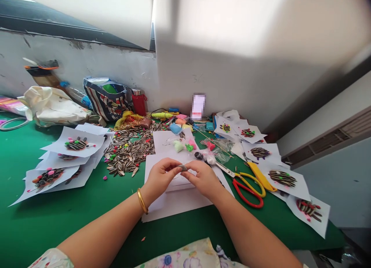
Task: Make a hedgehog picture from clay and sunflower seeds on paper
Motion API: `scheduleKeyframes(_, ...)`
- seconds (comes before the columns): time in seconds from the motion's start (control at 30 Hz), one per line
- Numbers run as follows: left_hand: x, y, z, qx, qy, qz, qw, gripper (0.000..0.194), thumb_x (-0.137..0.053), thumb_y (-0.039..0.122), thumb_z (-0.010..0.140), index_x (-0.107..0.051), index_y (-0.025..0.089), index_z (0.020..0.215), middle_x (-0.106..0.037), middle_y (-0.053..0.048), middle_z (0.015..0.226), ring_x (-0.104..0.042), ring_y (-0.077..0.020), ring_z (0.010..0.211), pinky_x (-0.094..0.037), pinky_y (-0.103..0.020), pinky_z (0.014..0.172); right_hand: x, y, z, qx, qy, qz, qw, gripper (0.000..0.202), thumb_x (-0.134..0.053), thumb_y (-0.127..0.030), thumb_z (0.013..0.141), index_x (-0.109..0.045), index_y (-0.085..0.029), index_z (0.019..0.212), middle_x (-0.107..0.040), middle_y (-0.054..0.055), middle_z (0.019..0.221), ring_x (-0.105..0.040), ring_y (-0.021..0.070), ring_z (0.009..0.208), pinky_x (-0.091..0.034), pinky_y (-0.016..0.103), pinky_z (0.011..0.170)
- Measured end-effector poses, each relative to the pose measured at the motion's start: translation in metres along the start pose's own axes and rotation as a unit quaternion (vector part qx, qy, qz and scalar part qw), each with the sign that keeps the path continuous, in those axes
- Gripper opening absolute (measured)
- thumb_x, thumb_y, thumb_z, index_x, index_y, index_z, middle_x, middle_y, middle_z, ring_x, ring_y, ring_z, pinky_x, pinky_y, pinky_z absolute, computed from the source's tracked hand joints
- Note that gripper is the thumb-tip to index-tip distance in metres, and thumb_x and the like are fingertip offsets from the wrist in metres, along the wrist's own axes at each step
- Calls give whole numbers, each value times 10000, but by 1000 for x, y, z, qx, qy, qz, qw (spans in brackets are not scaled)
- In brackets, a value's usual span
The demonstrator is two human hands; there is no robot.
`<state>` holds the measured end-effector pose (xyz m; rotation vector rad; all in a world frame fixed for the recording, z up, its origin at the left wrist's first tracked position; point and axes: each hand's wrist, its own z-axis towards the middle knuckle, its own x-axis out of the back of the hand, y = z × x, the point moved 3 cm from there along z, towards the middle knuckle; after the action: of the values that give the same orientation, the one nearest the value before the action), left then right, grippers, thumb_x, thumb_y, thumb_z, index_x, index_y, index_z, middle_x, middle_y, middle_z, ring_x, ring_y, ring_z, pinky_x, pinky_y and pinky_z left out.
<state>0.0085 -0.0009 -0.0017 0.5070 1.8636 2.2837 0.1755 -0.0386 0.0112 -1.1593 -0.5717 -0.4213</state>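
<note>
My left hand (162, 177) and my right hand (203, 178) meet over the white paper sheets (158, 206). Between their fingertips they pinch a small lump of grey clay (183, 168). Fingers of both hands hide part of it. Just beyond the hands lie lumps of pale green clay (177, 145) and bright green clay (189, 147). A black lump (198, 156) sits close to my right fingers. To the right of that hand rest scissors (243, 183) with red and yellow handles.
A heap of striped sunflower seeds (130, 152) spreads left of the paper. Finished seed pictures (77, 144) lie in piles at left, and more (282, 178) at right. A red flask (139, 102), a striped bag (106, 99) and a phone (198, 105) stand by the wall.
</note>
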Motion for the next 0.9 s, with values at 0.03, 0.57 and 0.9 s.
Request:
scheduleKeyframes(0.03,-1,-1,0,20,4,-30,999,212,-710,381,801,-707,181,873,-712,-57,866,-664,-199,815,-545,-328,735,0,1,0,-10,4,20,1000,196,-683,-350,870,-723,-255,1036,-735,30,1004,-654,211,931,-478,326,816)
scheduleKeyframes(0.57,0,3,-1,2,13,12,1000,177,-671,356,841,-705,183,853,-724,-65,854,-676,-208,806,-547,-334,736,-6,-5,-1,-4,-24,52,998,196,-644,-308,890,-690,-255,1072,-728,12,1001,-649,190,905,-479,304,814)
scheduleKeyframes(0.9,-1,0,-2,-67,-16,94,993,193,-648,323,866,-750,245,1011,-695,-56,940,-638,-185,856,-528,-321,779,-9,-2,-1,8,-32,-13,999,227,-496,-265,961,-693,-213,860,-705,28,825,-629,178,777,-456,287,718)
